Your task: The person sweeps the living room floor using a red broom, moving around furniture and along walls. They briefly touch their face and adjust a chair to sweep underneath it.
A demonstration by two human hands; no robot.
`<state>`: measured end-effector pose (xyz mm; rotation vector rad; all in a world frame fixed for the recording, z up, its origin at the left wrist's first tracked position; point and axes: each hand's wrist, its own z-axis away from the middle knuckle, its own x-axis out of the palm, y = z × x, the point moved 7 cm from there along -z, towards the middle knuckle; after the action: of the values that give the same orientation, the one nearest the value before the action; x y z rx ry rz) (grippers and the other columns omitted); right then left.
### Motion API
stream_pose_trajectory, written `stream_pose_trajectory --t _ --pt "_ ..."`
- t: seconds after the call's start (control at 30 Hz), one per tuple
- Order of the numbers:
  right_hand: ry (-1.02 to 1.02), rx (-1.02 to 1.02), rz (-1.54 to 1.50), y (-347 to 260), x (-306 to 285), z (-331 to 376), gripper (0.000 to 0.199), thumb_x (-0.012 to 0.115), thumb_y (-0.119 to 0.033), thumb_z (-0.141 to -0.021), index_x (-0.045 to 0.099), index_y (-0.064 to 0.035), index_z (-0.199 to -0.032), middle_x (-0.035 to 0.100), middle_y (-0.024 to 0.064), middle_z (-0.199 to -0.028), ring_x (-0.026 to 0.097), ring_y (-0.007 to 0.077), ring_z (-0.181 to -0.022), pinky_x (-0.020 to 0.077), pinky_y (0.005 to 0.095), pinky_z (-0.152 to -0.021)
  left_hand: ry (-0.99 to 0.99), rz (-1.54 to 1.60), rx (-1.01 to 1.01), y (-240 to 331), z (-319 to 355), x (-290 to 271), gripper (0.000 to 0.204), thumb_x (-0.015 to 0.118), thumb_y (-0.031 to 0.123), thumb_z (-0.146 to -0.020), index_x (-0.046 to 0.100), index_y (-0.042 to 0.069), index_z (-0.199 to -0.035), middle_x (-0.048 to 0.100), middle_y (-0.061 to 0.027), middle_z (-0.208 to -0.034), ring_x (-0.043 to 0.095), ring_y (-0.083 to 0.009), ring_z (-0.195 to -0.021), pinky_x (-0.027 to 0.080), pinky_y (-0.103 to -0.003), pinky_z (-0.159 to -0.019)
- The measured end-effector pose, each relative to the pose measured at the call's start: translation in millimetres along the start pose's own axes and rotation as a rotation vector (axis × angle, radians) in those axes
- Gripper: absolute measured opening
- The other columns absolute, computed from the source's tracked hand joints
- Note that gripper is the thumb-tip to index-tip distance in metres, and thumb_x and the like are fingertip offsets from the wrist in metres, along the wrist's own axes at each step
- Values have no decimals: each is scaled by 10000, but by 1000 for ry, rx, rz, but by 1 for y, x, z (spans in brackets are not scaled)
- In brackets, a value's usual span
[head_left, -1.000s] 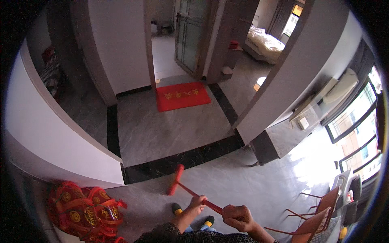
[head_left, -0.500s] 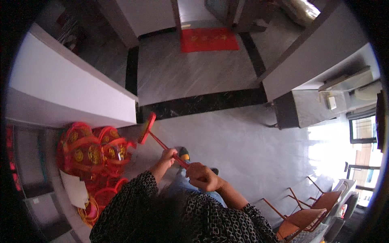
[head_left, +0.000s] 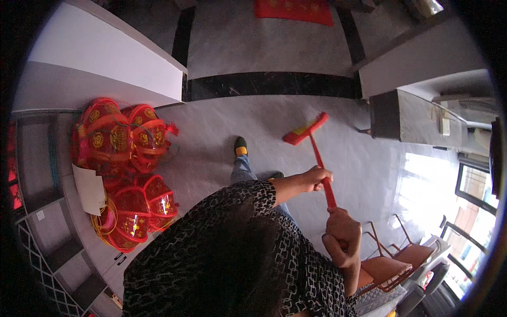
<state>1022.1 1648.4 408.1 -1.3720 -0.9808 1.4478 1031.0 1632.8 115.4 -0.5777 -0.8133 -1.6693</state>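
Note:
A long-handled broom [head_left: 317, 151] with a red handle, a red head and a patch of yellow-green on it reaches forward over the floor. My left hand [head_left: 315, 179] wraps around the middle of the handle. Nearer to me, my right hand [head_left: 344, 238] is closed around the handle's rear end. The broom head is slightly blurred, just ahead of the hands, and whether it touches the floor I cannot tell.
Large red and gold lanterns [head_left: 113, 140] lie along the left wall. Brown chairs [head_left: 388, 269] stand at the lower right. A grey cabinet [head_left: 406, 119] juts out at the right, and a red mat [head_left: 296, 11] lies at the far end. My foot [head_left: 241, 145] is on the tiled floor.
Both hands have carried the broom to the right, its head swinging from beside the lanterns to the right of my feet. My view has shifted downward.

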Motion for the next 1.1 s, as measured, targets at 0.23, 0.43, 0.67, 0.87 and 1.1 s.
stream_pose_trajectory --t 0.23,0.43,0.67,0.87,1.1 --pt "-157 -154 -141 -50 -36 37 250 576 -182 -587 408 -37 -471 394 72 -467 447 297 -482 444 451 -700 168 80 116 -1 58 50 197 604 124 -737 460 87 -607 397 13 -490 311 -69 -334 223 -226 -314" --pt "-242 -249 -387 57 8 38 241 497 -64 -674 332 -27 -501 360 90 -526 382 278 -524 381 420 -703 712 117 71 -16 78 -129 204 635 141 -670 444 117 -605 380 -5 -514 300 -92 -342 222 -219 -298" --pt "-160 -81 -392 100 11 56 268 525 -28 -679 315 -17 -512 304 103 -517 345 268 -521 312 381 -609 419 43 -105 -71 43 -133 166 538 120 -689 410 117 -583 372 3 -496 298 -87 -323 218 -215 -272" --pt "345 132 -251 39 -90 82 194 569 -93 -503 395 -11 -476 388 63 -477 428 237 -474 401 379 -703 43 77 -253 -83 -35 43 197 589 149 -687 410 127 -608 326 23 -522 235 -74 -359 150 -243 -348" --pt "-105 -218 120 -19 -60 7 289 707 -205 -499 441 -99 -466 435 39 -472 456 278 -460 421 348 -542 2 32 -1 -5 -15 80 209 596 153 -731 432 106 -611 375 23 -490 290 -74 -345 206 -236 -333"
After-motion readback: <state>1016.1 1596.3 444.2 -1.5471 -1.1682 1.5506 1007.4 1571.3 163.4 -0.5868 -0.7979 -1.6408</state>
